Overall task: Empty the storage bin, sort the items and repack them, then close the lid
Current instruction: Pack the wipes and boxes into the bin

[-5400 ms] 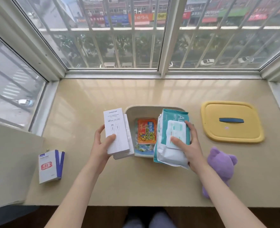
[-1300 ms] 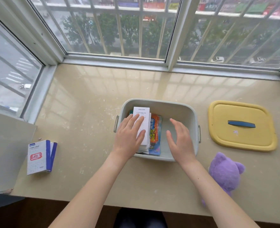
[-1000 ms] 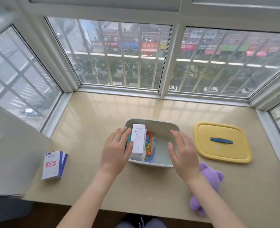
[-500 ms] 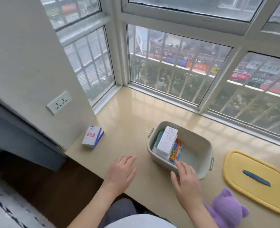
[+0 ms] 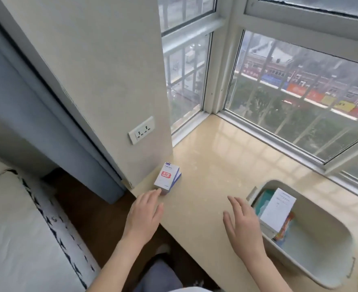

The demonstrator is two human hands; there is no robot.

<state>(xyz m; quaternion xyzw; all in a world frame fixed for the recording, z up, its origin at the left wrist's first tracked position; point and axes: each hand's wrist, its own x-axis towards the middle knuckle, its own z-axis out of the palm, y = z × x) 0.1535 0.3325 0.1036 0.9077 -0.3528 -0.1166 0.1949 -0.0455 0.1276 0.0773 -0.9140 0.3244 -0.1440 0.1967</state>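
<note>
Left hand, fingers straight and empty, is at the small white-and-blue box on the worktop by the wall, right hand spread empty beside the bin; box judged light, stiff cardboard, best pinched across its long sides.

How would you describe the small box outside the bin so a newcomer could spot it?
Find the wall socket left of the window; below it, where wall meets sill, lies the small box. Unlike the white box in the bin, it bears a red stamp and blue edges.

Left hand beside blue-white box
</note>
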